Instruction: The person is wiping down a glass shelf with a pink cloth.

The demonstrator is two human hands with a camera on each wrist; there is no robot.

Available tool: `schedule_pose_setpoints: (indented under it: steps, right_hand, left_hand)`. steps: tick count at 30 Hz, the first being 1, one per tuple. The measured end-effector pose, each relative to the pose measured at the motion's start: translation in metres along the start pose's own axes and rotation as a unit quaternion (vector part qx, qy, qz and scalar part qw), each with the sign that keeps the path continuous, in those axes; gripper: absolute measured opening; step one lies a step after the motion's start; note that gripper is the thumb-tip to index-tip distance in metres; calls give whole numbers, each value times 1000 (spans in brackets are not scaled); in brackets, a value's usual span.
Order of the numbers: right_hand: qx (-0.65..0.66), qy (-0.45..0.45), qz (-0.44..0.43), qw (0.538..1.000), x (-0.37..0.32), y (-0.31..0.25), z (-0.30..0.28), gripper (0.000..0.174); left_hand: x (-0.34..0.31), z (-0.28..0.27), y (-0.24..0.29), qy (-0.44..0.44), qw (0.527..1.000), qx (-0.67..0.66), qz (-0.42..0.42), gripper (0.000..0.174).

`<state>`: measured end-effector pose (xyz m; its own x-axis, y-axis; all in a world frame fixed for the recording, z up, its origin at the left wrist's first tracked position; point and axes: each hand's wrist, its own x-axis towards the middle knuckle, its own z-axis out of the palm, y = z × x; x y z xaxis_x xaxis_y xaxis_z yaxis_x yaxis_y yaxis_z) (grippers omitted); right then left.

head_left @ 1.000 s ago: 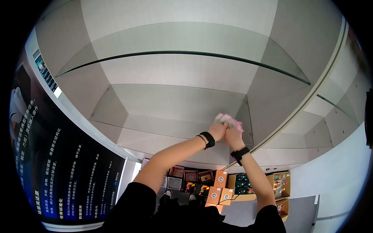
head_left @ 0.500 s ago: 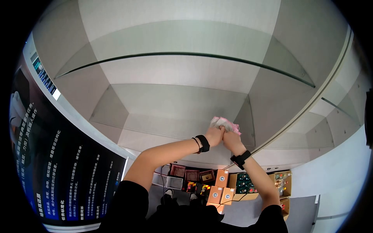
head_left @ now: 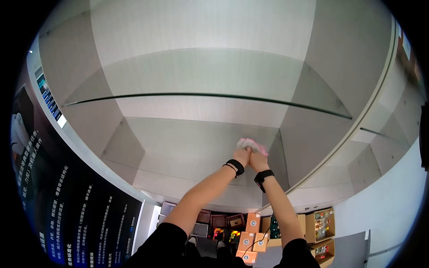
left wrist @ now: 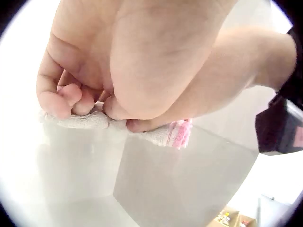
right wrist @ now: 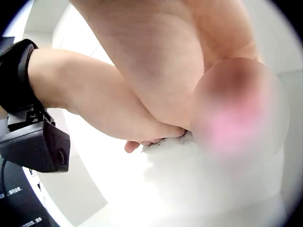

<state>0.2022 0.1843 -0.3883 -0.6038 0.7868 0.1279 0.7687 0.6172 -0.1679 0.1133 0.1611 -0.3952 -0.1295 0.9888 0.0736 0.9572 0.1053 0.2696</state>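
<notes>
Cloth, white with pink edges, is bunched in both grips over the lower glass shelf of a pale cabinet. With the cloth as the hub of a clock in the head view, the left grip is at 7 o'clock and the right grip at 5, close against each other. In the left wrist view, the left grip holds the cloth with curled fingers, and a pink edge sticks out at 4 o'clock from the centre. The right grip is narrow on the cloth too, though a round blur in the right wrist view hides part of it. I cannot tell whether the cloth touches the lower glass shelf

Black bands circle both wrists, and the sleeves, also black, come in from 7 and 5 o'clock. At 12 the upper glass shelf spans the cabinet, its front edge dark green. A black board with white writing stands at 8. Low down, crates sit at 7, orange boxes are stacked at 6 with a dark cable across them, and cartons of bottles are at 5
</notes>
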Motion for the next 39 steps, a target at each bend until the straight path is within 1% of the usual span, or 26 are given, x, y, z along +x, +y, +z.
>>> schedule_pose_setpoints:
  steps: [1, 2, 4, 6, 8, 10, 11, 15, 17, 18, 19, 20, 21, 23, 24, 25, 27, 29, 31, 33, 35, 36, 38, 39]
  right_hand:
    - [14, -4, -9, 1000, -10, -6, -11, 27]
    - [16, -14, -6, 1000, -20, -8, -13, 27]
    - [-19, -5, -65, 998, -37, -11, -14, 28]
    - [-25, -16, -74, 997, -49, -15, -17, 30]
    - [-31, -19, -84, 996, -50, -17, -16, 31]
    - [-31, -46, -70, 996, -41, -17, -11, 32]
    - [-31, -40, -71, 996, -36, -17, -9, 32]
    - [-29, -47, -39, 998, -8, -15, -1, 29]
    - [-31, -50, -24, 998, 10, -16, 6, 28]
    - [-21, -23, 15, 999, 21, -17, 13, 17]
    - [-11, 6, 53, 999, 30, -18, 14, 23]
    - [-13, 17, 53, 998, 39, -17, 13, 23]
    - [-36, 15, 48, 998, 45, -17, 9, 25]
    - [-61, 26, 45, 997, 59, -18, 8, 27]
    - [-39, 31, 80, 996, 64, -20, 8, 27]
    - [-16, 34, 114, 993, 69, -21, 7, 28]
    - [-29, 52, 111, 992, 72, -21, 9, 29]
    - [-53, 53, 110, 991, 67, -21, 17, 30]
    - [-57, 45, 99, 992, 58, -23, 18, 30]
    - [-60, 37, 85, 994, 48, -24, 20, 30]
    - [-43, 70, 34, 996, 34, -21, 34, 17]
    - [-41, 58, 32, 997, 20, -25, 31, 17]
    - [-67, 1, -9, 998, -7, -37, 9, 20]
    - [-67, -12, -11, 998, -20, -43, 4, 20]
  left_hand:
    - [-9, -6, 2, -18, 1000, -2, -1, 27]
    - [-21, -10, 6, -11, 1000, 17, 12, 30]
    - [-41, -14, 9, -40, 999, 24, 22, 31]
    - [-56, -19, 10, -61, 997, 31, 33, 31]
    - [-62, -27, 10, -66, 994, 56, 68, 30]
    - [-56, -24, 7, -59, 994, 61, 64, 30]
    - [-52, -23, 4, -54, 995, 65, 59, 30]
    - [-25, -18, -10, -20, 994, 65, 81, 30]
    - [-12, -22, -17, -12, 997, 49, 59, 30]
    - [-5, -21, -20, -4, 997, 53, 62, 30]
    - [5, -18, -24, 15, 998, 46, 50, 29]
    - [17, -15, -28, 36, 998, 39, 37, 29]
    - [27, -12, -32, 46, 997, 44, 42, 29]
    - [45, -6, -39, 26, 999, 19, 12, 21]
    - [49, -7, -40, 51, 998, 25, 15, 22]
    - [53, -8, -40, 58, 998, 28, 19, 22]
    - [52, -6, -42, 69, 997, 27, 3, 27]
    - [49, -2, -45, 53, 998, 30, -4, 27]
    - [41, -8, -40, 13, 1000, 19, -21, 26]
    - [25, -11, -36, 16, 999, 22, -20, 24]
    - [3, -9, -34, 29, 1000, 0, -2, 22]
    - [-7, -6, -34, 20, 1000, -4, -9, 22]
    - [-24, 2, -34, 29, 999, -14, 27, 22]
    - [-32, 4, -35, 34, 998, -21, 45, 22]
